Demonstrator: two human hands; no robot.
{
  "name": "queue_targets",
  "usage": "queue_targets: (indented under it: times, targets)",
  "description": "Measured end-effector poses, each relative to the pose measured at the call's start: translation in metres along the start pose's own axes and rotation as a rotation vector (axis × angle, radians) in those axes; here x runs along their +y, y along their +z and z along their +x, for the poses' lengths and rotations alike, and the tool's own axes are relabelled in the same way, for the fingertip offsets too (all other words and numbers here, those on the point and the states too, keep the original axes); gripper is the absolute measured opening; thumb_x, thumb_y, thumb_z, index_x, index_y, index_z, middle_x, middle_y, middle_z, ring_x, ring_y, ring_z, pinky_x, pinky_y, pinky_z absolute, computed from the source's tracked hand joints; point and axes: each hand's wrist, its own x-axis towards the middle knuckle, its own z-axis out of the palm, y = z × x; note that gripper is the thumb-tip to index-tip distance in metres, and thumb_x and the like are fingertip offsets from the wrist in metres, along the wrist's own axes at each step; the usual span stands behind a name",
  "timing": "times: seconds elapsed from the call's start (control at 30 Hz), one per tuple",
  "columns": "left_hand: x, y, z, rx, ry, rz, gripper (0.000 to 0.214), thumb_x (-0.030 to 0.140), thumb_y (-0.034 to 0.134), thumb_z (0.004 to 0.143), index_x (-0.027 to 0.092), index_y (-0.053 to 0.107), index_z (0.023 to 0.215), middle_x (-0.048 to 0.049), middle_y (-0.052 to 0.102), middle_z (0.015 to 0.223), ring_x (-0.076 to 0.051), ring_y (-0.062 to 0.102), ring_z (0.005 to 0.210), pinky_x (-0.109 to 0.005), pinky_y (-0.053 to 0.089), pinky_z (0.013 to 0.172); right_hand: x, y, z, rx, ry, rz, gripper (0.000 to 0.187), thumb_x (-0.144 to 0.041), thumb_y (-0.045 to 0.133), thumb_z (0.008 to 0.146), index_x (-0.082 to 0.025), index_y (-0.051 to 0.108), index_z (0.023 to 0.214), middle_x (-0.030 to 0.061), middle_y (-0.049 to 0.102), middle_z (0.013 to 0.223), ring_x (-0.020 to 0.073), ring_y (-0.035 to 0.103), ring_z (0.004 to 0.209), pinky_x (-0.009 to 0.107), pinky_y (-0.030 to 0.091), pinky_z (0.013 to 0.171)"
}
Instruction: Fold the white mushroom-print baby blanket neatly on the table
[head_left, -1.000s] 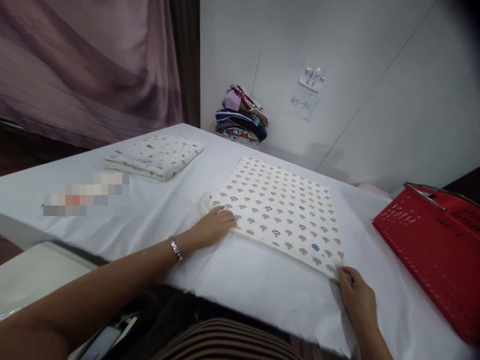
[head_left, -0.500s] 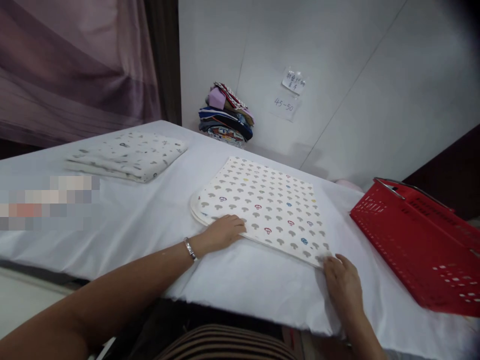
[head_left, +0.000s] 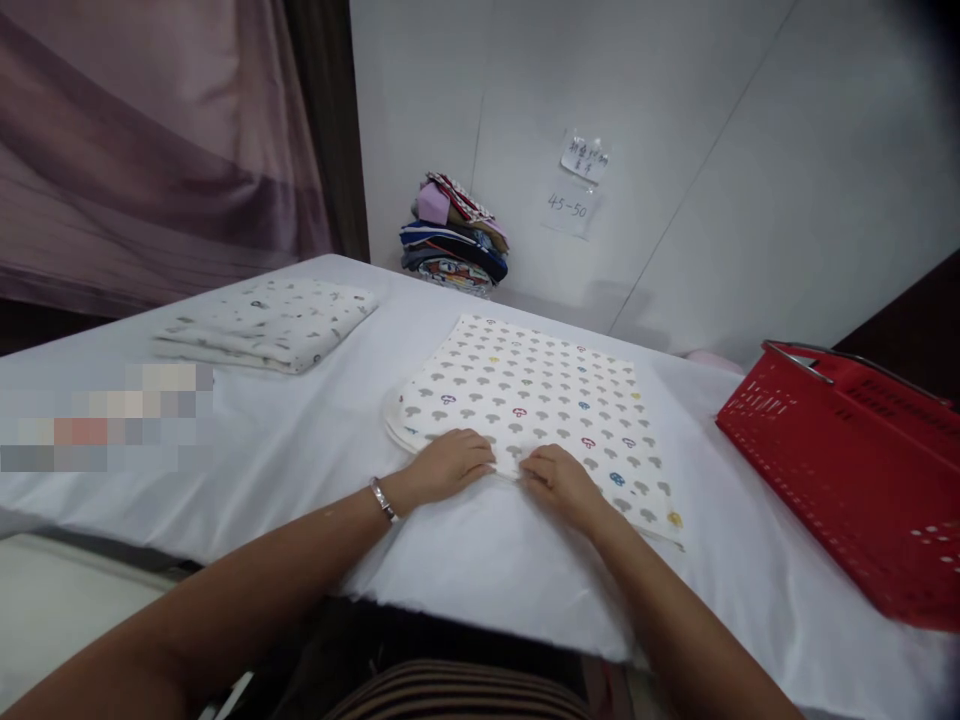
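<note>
A folded white cloth [head_left: 540, 400] with a grey mushroom print and a few coloured mushrooms lies flat on the white-covered table [head_left: 480, 560]. Its left corners are rounded, and layers show along that side. My left hand [head_left: 454, 462], with a bracelet at the wrist, grips the near edge with its fingers together. Just to the right, my right hand [head_left: 559, 485] pinches the same edge, its fingertips close to my left ones. The thumbs are partly hidden. The cloth's near right corner rests loose on the table.
Another folded white printed cloth [head_left: 270, 325] lies at the back left, near a blurred-out patch. A red plastic basket [head_left: 847, 470] with a metal handle stands on the right. Behind the table is a pile of folded fabrics [head_left: 454, 235] against the wall, with paper labels [head_left: 574, 190] above.
My right hand has moved left along the near edge, from the cloth's right corner to beside my left hand. My left hand has stayed in place on the edge.
</note>
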Motion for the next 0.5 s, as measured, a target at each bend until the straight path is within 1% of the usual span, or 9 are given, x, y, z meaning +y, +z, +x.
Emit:
queue_targets:
  times: [0.07,0.17,0.27,0.4,0.5]
  targets:
    - [0.003,-0.002,0.001,-0.009,-0.018,-0.008,0.022,0.031,0.039,0.092,0.023,0.060,0.095,-0.0005,0.061,0.095,-0.014,0.052,0.089,-0.030,0.039,0.080,0.002,0.006,0.000,0.007,0.024,0.010,0.018,-0.027,0.050,0.087,-0.022,0.066,0.094,0.0046,0.062,0.087,0.0183,0.054,0.084,0.032,0.045,0.074]
    - [0.005,-0.004,0.005,-0.059,-0.012,-0.001,0.019,0.030,0.043,0.090,0.022,0.060,0.095,-0.0010,0.060,0.096,-0.015,0.052,0.088,-0.030,0.039,0.079,0.004,0.012,-0.005,0.064,0.056,0.043,0.021,-0.025,0.046,0.089,-0.023,0.065,0.095,0.0044,0.061,0.090,0.0177,0.053,0.084,0.030,0.045,0.074]
    - [0.006,-0.003,0.011,-0.099,0.009,0.004,0.017,0.030,0.046,0.088,0.021,0.060,0.090,-0.0013,0.060,0.091,-0.015,0.052,0.084,-0.030,0.039,0.076,0.004,0.014,-0.009,0.072,0.056,0.065,0.024,-0.023,0.040,0.091,-0.023,0.065,0.093,0.0043,0.060,0.089,0.0175,0.052,0.084,0.030,0.045,0.074]
    - [0.006,-0.002,0.016,-0.077,-0.015,-0.029,0.019,0.029,0.043,0.089,0.021,0.061,0.089,-0.0014,0.060,0.089,-0.015,0.051,0.082,-0.030,0.039,0.076,0.004,0.010,-0.010,0.034,0.056,0.086,0.018,-0.029,0.048,0.088,-0.023,0.063,0.096,0.0045,0.060,0.093,0.0184,0.053,0.086,0.031,0.045,0.075]
    - [0.005,-0.002,0.015,-0.079,-0.029,-0.040,0.023,0.030,0.040,0.091,0.022,0.062,0.093,-0.0014,0.060,0.092,-0.015,0.051,0.083,-0.031,0.039,0.077,0.005,0.008,-0.009,0.025,0.064,0.131,0.019,-0.027,0.047,0.088,-0.024,0.063,0.098,0.0038,0.061,0.095,0.0177,0.053,0.089,0.031,0.045,0.077]
